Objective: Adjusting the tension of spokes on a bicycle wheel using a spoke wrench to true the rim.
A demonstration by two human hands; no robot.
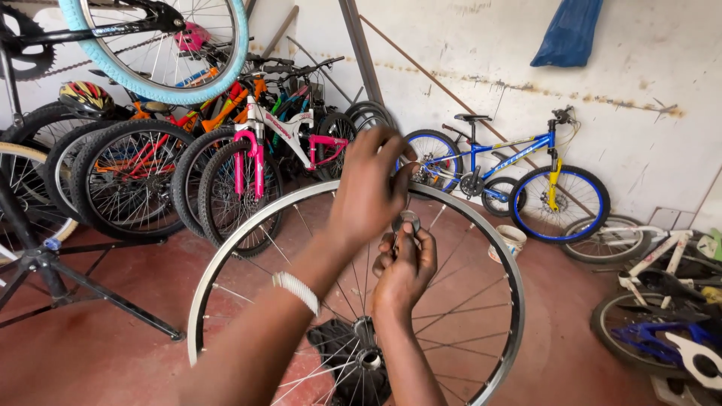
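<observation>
A bare silver bicycle wheel rim [226, 256] with thin spokes and a hub [368, 353] stands in front of me. My right hand [406, 267] is raised over the spokes and pinches a small round dark metal part [407, 221] between thumb and fingers. My left hand [372, 188], with a pale bracelet on its wrist, reaches across above it, fingers curled close to the same part near the top of the rim. Whether the left fingers touch the part is hidden.
Several bicycles lean along the left wall, one pink and white [278, 143]. A blue bicycle [511, 169] stands against the white wall. A black repair stand [53, 271] holds a bike with a light blue tyre [162, 89] at upper left. More bike parts lie at right [662, 316].
</observation>
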